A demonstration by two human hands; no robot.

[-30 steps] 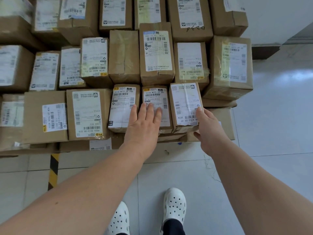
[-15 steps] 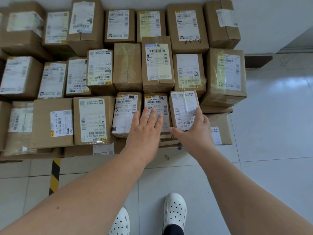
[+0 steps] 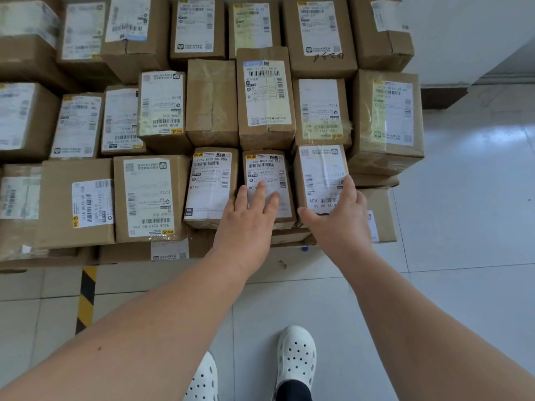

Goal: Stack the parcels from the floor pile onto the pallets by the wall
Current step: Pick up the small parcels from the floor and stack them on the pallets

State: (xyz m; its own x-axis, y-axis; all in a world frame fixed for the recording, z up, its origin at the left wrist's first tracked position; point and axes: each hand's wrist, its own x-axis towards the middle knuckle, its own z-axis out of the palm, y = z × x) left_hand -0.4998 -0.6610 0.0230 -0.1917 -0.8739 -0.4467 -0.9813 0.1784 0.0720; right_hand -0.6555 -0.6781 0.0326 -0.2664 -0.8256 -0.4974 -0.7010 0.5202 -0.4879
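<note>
Leaning over the stacked parcels [image 3: 211, 102], the person rests both hands on the front row. The left hand [image 3: 249, 227] lies flat, fingers straight and close together, on the M006 parcel [image 3: 265, 172]. The right hand [image 3: 341, 221] spreads wide over the A732 parcel [image 3: 318, 169] just beside it at three o'clock, fingers on its top right edge and thumb stretched along its near edge. The M719 parcel [image 3: 210, 180] touches the middle one at nine o'clock. The stack stands at twelve o'clock from the white clogs [image 3: 295, 351], against the white wall [image 3: 463, 30]. Yellow-black floor tape [image 3: 86, 296] shows at seven o'clock from the hands.
</note>
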